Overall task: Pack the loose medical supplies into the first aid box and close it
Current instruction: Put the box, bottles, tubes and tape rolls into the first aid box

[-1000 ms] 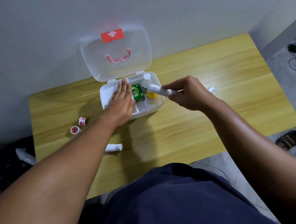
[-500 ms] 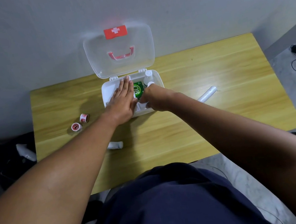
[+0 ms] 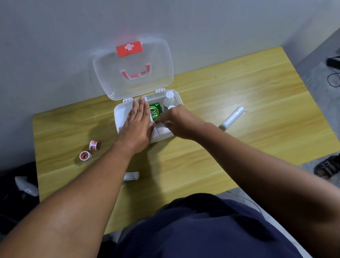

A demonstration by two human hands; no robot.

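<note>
The white first aid box (image 3: 179, 99) stands at the table's back edge, its clear lid (image 3: 134, 72) with red handle raised against the wall. Inside I see a green packet (image 3: 155, 111) and a clear bottle (image 3: 169, 98). My left hand (image 3: 138, 125) lies flat over the box's left side. My right hand (image 3: 180, 124) reaches into the front compartment, fingers curled on a white tube there, mostly hidden. Loose on the table are a long white roll (image 3: 231, 117), a short white tube (image 3: 131, 176) and two red-and-white tape rolls (image 3: 94, 145) (image 3: 85, 156).
The yellow wooden table (image 3: 254, 138) stands against a grey wall. A white object (image 3: 26, 186) lies on the dark floor at left. Another person's sandalled feet (image 3: 327, 168) and a black cable with adapter (image 3: 337, 66) are on the floor at right.
My right hand carried the white tube from above the table's middle into the box and now holds it down in the front compartment. My left hand has stayed flat on the box.
</note>
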